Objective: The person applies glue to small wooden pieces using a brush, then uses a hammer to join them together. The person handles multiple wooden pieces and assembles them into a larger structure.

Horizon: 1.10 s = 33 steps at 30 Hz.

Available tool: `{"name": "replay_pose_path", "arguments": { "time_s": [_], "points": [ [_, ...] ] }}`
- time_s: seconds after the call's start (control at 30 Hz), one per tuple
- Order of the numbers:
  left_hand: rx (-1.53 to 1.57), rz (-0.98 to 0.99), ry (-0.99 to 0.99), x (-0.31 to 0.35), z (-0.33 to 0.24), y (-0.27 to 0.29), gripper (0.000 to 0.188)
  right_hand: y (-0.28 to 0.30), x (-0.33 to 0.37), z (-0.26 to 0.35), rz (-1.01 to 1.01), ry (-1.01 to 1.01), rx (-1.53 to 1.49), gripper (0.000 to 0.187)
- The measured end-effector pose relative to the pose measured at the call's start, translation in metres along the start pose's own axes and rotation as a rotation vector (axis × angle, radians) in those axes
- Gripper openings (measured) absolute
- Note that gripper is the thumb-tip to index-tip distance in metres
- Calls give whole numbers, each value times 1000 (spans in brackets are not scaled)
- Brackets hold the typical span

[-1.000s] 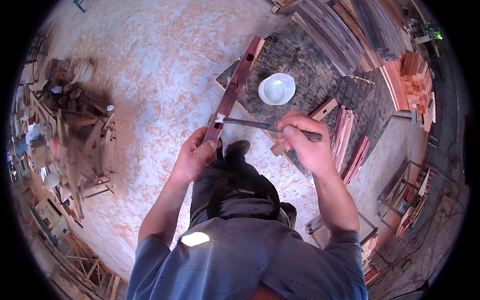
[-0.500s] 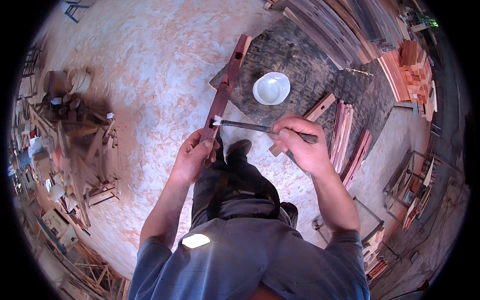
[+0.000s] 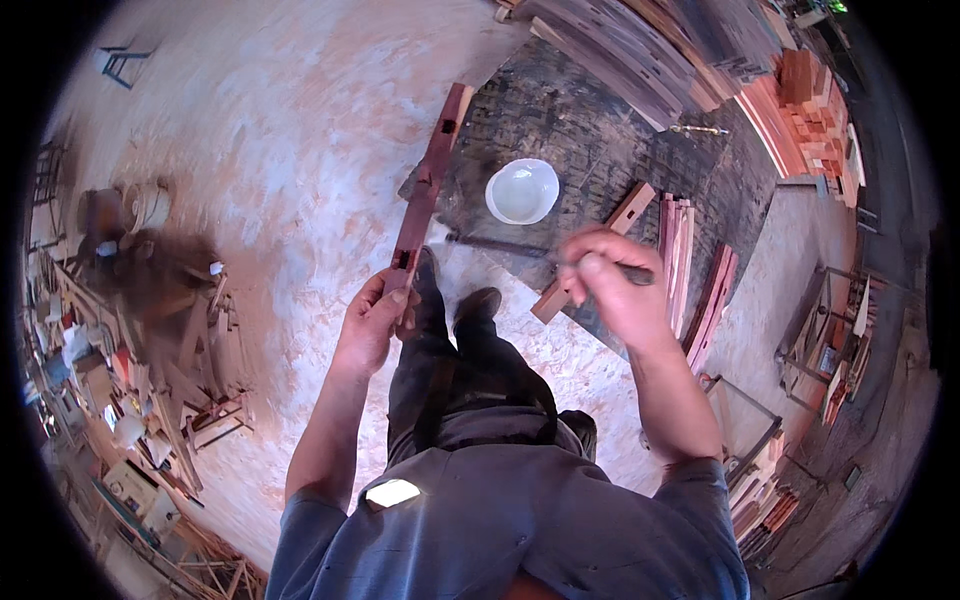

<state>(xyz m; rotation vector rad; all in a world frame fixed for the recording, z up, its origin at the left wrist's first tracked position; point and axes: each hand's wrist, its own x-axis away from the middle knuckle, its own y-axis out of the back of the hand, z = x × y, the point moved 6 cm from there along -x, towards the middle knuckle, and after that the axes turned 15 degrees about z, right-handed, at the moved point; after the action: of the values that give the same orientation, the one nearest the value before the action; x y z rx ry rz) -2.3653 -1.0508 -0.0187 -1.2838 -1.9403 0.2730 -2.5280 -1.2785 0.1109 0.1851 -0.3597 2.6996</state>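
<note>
My left hand (image 3: pixel 368 325) grips the lower end of a long dark reddish wooden strip (image 3: pixel 420 210), which slants up and away with square holes cut into it. My right hand (image 3: pixel 615 275) is closed round the dark handle of a brush (image 3: pixel 505 246). The brush points left toward the strip and is smeared by motion, and its bristles stand just right of the wood. Beyond the brush, a white bowl (image 3: pixel 493 197) with pale liquid rests on a dark printed sheet (image 3: pixel 590 125).
Right of the bowl lie a short holed wooden piece (image 3: pixel 632 207) and bundled strips (image 3: pixel 676 260). Planks (image 3: pixel 620 60) and reddish blocks (image 3: pixel 802 115) are stacked at the far right. A metal frame (image 3: pixel 745 425) stands at the near right. Wood scraps (image 3: pixel 180 350) clutter the left.
The brush has moved a little off the strip, and its bristles no longer overlap the wood. The view has shifted slightly, with the strip still in my left hand.
</note>
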Motion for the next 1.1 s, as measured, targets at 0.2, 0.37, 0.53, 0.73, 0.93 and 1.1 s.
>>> {"name": "replay_pose_path", "arguments": {
  "time_s": [0.2,0.37,0.53,0.73,0.93,1.1],
  "points": [
    [-49,117,49,-46,21,44,43,56,35,8,-305,169,-261,25],
    [-6,160,123,-74,35,55,45,80,67,4,-437,250,-318,35],
    [-39,205,182,-92,43,60,45,91,98,2,-540,290,-379,32],
    [-89,203,200,-109,49,79,44,100,114,1,-551,332,-469,29],
    [-590,-399,71,-81,23,99,36,116,144,0,-605,410,-551,30],
    [-1179,-38,-288,-49,33,1,32,124,169,-12,-671,405,-585,31]
  ]
}}
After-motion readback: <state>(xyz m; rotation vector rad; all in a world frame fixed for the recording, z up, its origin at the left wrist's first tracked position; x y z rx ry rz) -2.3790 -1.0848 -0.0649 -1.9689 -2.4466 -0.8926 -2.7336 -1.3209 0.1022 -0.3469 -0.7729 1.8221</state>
